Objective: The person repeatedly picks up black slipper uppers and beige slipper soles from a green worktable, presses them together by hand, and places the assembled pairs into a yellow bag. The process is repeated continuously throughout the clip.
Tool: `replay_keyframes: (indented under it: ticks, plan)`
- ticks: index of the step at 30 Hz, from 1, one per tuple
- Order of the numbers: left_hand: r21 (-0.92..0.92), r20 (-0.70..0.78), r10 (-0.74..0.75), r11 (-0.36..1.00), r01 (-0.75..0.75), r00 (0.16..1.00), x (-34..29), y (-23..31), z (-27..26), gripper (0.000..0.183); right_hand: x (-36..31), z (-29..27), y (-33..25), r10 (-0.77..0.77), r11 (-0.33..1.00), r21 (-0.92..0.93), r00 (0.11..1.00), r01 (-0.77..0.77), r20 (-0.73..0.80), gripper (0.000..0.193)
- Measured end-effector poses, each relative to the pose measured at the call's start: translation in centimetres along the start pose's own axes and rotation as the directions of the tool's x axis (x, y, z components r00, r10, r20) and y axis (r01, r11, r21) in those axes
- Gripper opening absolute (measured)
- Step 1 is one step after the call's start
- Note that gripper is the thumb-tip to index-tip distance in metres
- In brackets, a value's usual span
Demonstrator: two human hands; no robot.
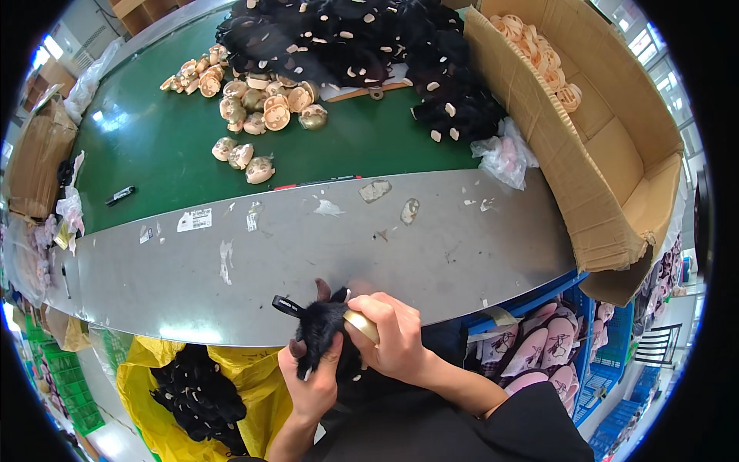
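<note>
Just off the near edge of the metal table, my left hand [312, 389] is closed around a black plush piece [322, 327]. Two brown horn-like or ear-like tips and a black ribbon tag [288, 306] stick out from it. In my closed right hand [391, 335] is a smooth, gold, rounded piece [362, 326], which looks like a doll face shell seen from the side. It meets the right side of the plush. My fingers cover part of both pieces, so how they join is hidden.
Doll face shells [277, 117] lie scattered on the green mat [154, 146]. Behind them is a heap of black plush pieces [346, 46]. At the right stands a cardboard box [554, 146] with peach-coloured parts [539, 54]. A yellow bag [146, 385] holds more black plush. Pink slippers [558, 343] fill blue crates below right.
</note>
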State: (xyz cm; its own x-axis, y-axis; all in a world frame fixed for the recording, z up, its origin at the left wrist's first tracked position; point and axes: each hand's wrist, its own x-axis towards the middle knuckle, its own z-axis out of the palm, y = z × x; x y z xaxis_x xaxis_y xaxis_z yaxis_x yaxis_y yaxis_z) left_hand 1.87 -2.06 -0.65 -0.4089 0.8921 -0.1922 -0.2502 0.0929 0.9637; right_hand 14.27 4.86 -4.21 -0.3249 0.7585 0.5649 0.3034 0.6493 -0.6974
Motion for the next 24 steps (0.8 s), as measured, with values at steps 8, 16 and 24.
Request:
replay_keyframes:
  ticks: [8, 16, 24]
  plan:
    - [-0.030, 0.043, -0.069, 0.997, 0.071, 0.997, 0.2, -0.5, -0.2, 0.019, 0.0, -0.7, 0.1, -0.005, 0.995, 0.099, 0.986, -0.012, 0.165, 0.041]
    - [-0.059, 0.205, -0.168, 0.981, 0.184, 0.964, 0.2, -0.9, -1.7, 0.030, -0.1, -1.8, 0.4, 0.174, 0.848, 0.492, 0.980, -0.197, 0.094, 0.040]
    - [-0.453, 0.328, -0.250, 0.805, 0.384, 0.911, -0.2, -1.5, -0.4, 0.067, 0.7, -2.8, -0.5, 0.411, 0.618, 0.640, 0.881, -0.458, 0.233, 0.045]
